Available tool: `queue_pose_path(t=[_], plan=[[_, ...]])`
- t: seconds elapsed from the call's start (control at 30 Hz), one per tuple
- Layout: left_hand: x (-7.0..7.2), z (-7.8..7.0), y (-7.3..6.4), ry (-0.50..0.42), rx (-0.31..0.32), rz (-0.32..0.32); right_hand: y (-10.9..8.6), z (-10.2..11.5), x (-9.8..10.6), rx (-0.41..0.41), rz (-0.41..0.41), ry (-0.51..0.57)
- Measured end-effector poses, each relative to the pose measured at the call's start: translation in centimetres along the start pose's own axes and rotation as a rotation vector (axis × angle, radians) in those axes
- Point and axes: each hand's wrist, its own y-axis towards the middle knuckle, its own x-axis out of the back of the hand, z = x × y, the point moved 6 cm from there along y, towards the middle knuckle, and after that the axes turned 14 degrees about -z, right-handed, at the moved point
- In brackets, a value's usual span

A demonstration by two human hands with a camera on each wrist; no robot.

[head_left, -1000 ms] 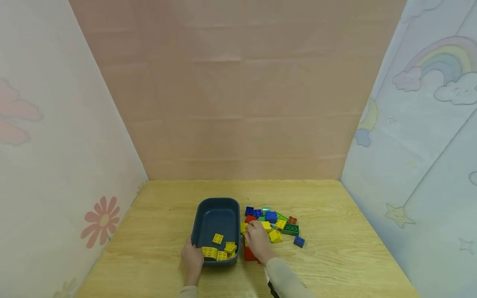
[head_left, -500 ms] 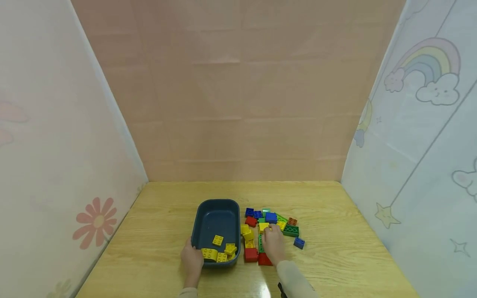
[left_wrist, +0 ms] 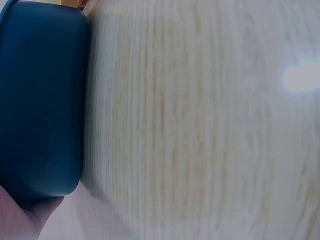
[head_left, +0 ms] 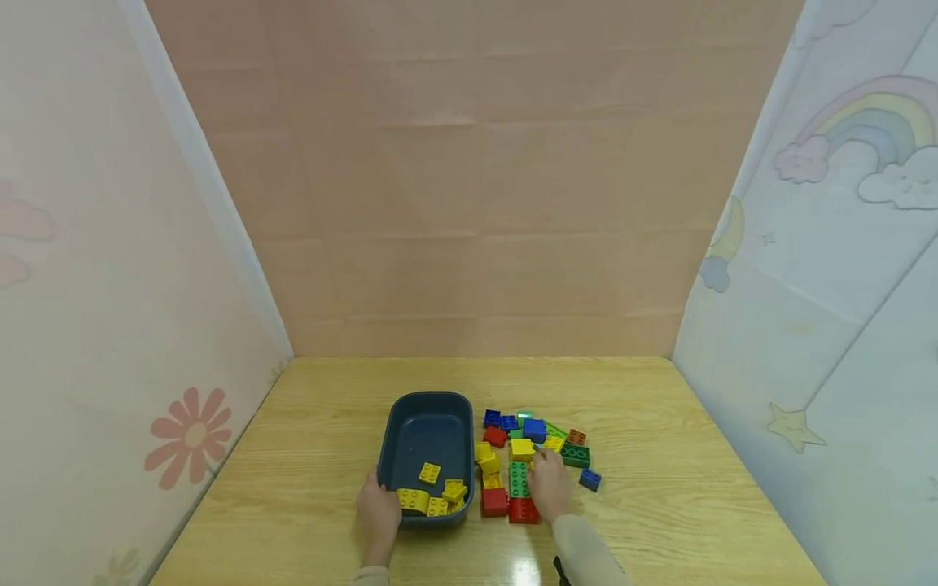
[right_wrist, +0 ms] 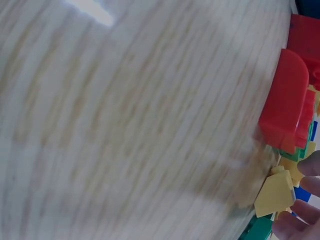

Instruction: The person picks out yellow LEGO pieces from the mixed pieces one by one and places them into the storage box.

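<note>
My left hand (head_left: pixel 379 509) grips the near left side of a dark blue plastic tub (head_left: pixel 427 404), also in the left wrist view as a smooth blue wall (left_wrist: pixel 45 100). Several yellow building bricks (head_left: pixel 413 500) lie at the tub's near end. Right of it, my right hand (head_left: pixel 551 486) reaches into a spread of bricks, its fingertips at a yellow brick (right_wrist: pixel 276 194) that the hand mostly hides in the head view. I cannot tell whether the fingers pinch it. Another yellow brick (head_left: pixel 522 450) lies just left of those fingertips, beyond a green brick (head_left: pixel 519 480).
Near the tub's right wall lie a red brick (head_left: pixel 494 502) and yellow bricks (head_left: pixel 487 462). Blue bricks (head_left: pixel 534 430) are at the back. A dark green brick (head_left: pixel 575 455) and a small blue brick (head_left: pixel 589 479) lie to the right. The wooden table (head_left: pixel 322 423) meets walls on three sides.
My right hand has moved right, away from the yellow bricks beside the tub and past the one by the green brick, uncovering them. My left hand and the tub have stayed in place.
</note>
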Motion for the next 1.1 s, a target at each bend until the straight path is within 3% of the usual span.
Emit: queue_pose_path(t=[0.37,1.1], plan=[[-0.13,0.06,-0.02,-0.003,0.01,0.005,-0.27,-0.69,-0.41,-0.061,0.049,0.006],[-0.17,0.1,0.06,0.014,0.023,0.025,-0.18,0.22,0.29,-0.009,0.066,0.04]])
